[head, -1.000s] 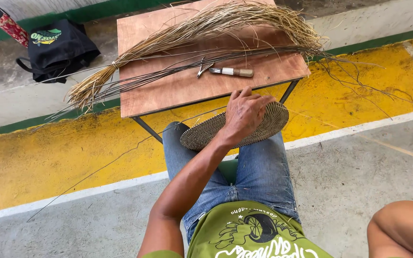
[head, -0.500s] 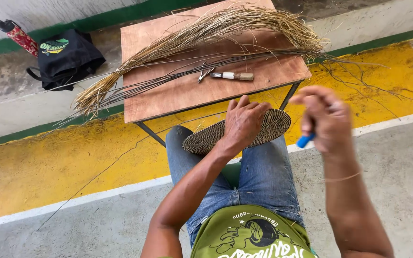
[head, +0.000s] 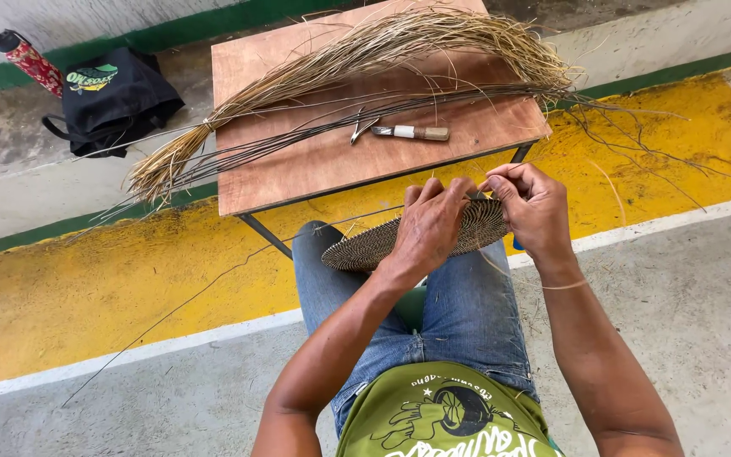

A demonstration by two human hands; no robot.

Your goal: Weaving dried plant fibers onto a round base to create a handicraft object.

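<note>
A flat round woven disc (head: 357, 252) of dark and pale fibre lies on my lap over blue jeans. My left hand (head: 429, 224) presses down on its middle, fingers curled over the far edge. At the disc's right rim my right hand (head: 535, 207) pinches thumb and fingers together. A small blue tool (head: 515, 245) shows under its palm. A thin loose strand (head: 213, 292) trails from the disc to the floor on the left.
A small wooden table (head: 315, 165) stands just ahead. On it lie a bundle of dry straw (head: 365, 51), long dark strands (head: 298, 140) and a wooden-handled knife (head: 412, 132). A black bag (head: 116, 97) and a red bottle (head: 27, 55) sit far left on the floor.
My right hand came in from the lower right, rose holding the blue tool, and now rests at the disc's rim. My left hand stayed on the disc.
</note>
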